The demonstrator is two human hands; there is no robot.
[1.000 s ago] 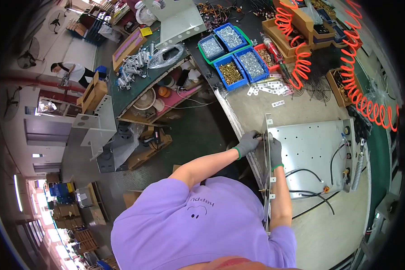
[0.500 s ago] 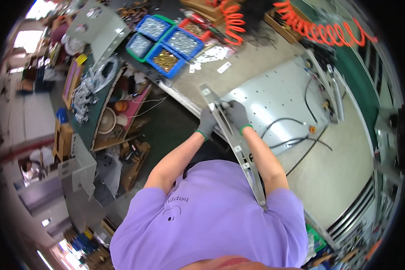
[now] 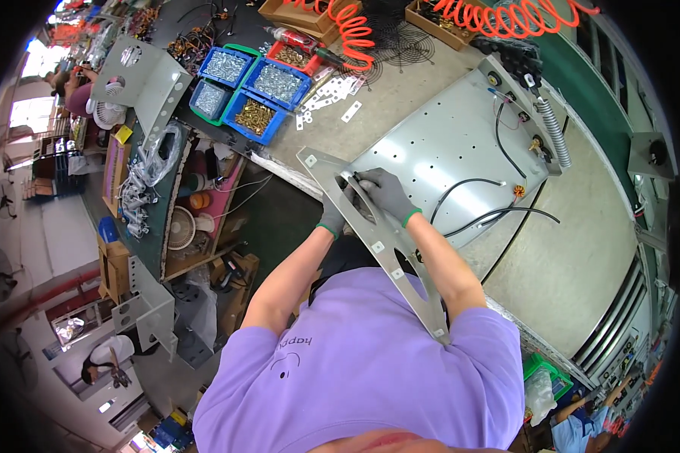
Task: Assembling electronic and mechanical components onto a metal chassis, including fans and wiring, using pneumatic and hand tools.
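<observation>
A long pale-grey metal panel point(image 3: 378, 245) with large cutouts and small square marks leans across my front, its lower end against my shirt. My left hand point(image 3: 331, 217), in a grey glove with a green cuff, holds it from the left; part of the hand is hidden behind the panel. My gloved right hand point(image 3: 389, 194) is closed at the upper cutout, fingertips pinched near its edge. Whatever lies between those fingertips is too small to make out. Just beyond my right hand a flat metal plate point(image 3: 431, 155) with holes lies on the bench, with black cables point(image 3: 468, 226) on it.
Blue bins point(image 3: 278, 81) of screws and a red bin point(image 3: 289, 57) stand at the far left of the bench. White flat pieces point(image 3: 350, 112) lie beside them. Orange coiled hoses point(image 3: 355, 41) hang at the back. A side bench point(image 3: 153, 219) with brackets stands left.
The panel has turned so its broad face with the cutouts shows more. My right hand has shifted slightly left to the upper cutout; my left hand is now more hidden behind the panel.
</observation>
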